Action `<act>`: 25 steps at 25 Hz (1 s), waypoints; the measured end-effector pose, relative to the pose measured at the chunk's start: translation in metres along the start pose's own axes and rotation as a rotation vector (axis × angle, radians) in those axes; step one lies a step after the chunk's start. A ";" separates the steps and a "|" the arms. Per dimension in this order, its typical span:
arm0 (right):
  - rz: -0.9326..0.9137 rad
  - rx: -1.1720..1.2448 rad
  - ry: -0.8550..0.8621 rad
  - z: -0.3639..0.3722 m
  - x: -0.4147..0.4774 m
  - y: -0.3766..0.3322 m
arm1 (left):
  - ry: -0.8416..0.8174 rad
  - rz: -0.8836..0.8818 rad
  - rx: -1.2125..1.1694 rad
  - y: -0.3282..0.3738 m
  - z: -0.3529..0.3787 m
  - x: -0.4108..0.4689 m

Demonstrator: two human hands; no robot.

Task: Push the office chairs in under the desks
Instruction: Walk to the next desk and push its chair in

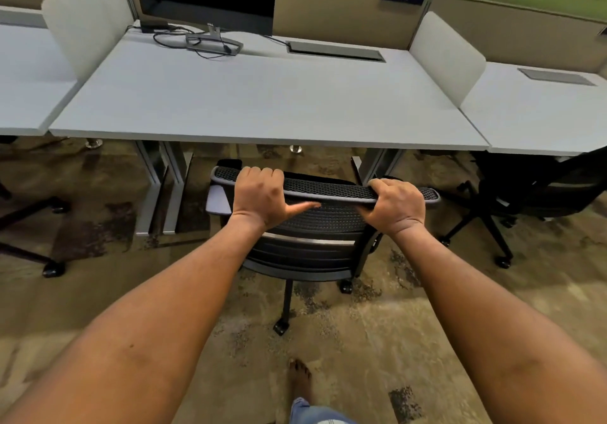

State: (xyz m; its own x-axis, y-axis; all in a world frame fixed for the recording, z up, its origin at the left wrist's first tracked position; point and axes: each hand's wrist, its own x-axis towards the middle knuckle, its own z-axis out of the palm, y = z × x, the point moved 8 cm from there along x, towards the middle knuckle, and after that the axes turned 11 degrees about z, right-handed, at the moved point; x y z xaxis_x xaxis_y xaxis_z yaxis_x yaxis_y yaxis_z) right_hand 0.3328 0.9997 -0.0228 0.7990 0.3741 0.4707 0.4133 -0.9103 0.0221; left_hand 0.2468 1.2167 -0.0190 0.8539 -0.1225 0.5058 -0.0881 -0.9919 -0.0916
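While the left hand point(259, 195) and right hand point(395, 205) are each closed in a full grip over the top rail of the office chair point(315, 226), fingers curled over the far side, the push step is judged under way. The chair is stood just short of the table point(262, 101), its seat only partly under the edge. A straight forward push between the table legs point(167, 187) is called for next. Seat front and fingertips are hidden; a second chair point(525, 193) at right is partly hidden by the neighbouring table.
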 end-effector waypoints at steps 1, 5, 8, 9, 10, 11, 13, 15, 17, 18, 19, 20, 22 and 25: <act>-0.009 -0.001 -0.010 0.005 0.007 0.004 | 0.018 -0.009 0.010 0.002 0.004 0.004; -0.038 0.016 -0.048 0.026 0.040 0.020 | 0.108 -0.068 0.021 0.005 0.020 0.025; -0.075 0.024 -0.053 0.043 0.063 0.020 | 0.147 -0.104 0.032 -0.002 0.032 0.037; -0.077 0.033 -0.043 0.047 0.068 0.020 | 0.158 -0.110 0.042 -0.005 0.035 0.041; -0.077 0.044 -0.029 0.051 0.076 0.019 | 0.164 -0.116 0.052 -0.010 0.038 0.047; -0.078 0.055 -0.015 0.054 0.084 0.018 | 0.160 -0.121 0.058 -0.016 0.040 0.054; -0.081 0.077 0.006 0.061 0.100 0.014 | 0.142 -0.117 0.080 -0.028 0.045 0.068; -0.075 0.099 0.019 0.068 0.114 0.014 | 0.147 -0.100 0.117 -0.037 0.051 0.081; -0.057 0.106 0.014 0.076 0.126 0.015 | 0.150 -0.090 0.117 -0.045 0.055 0.093; -0.054 0.113 0.007 0.080 0.133 0.016 | 0.152 -0.092 0.118 -0.049 0.058 0.097; -0.056 0.120 -0.004 0.085 0.139 0.015 | 0.152 -0.094 0.120 -0.053 0.062 0.101; -0.062 0.125 -0.013 0.089 0.145 0.014 | 0.150 -0.094 0.121 -0.056 0.066 0.104; -0.073 0.131 -0.015 0.095 0.156 0.011 | 0.151 -0.095 0.132 -0.062 0.072 0.110; -0.083 0.143 -0.005 0.103 0.169 0.008 | 0.177 -0.100 0.155 -0.070 0.078 0.118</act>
State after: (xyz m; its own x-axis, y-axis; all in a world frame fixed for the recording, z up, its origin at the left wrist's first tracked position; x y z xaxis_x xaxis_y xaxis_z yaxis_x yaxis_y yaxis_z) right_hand 0.5167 1.0736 -0.0341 0.7613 0.4484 0.4684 0.5359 -0.8418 -0.0652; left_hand 0.3939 1.2740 -0.0195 0.7501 -0.0412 0.6600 0.0843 -0.9840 -0.1572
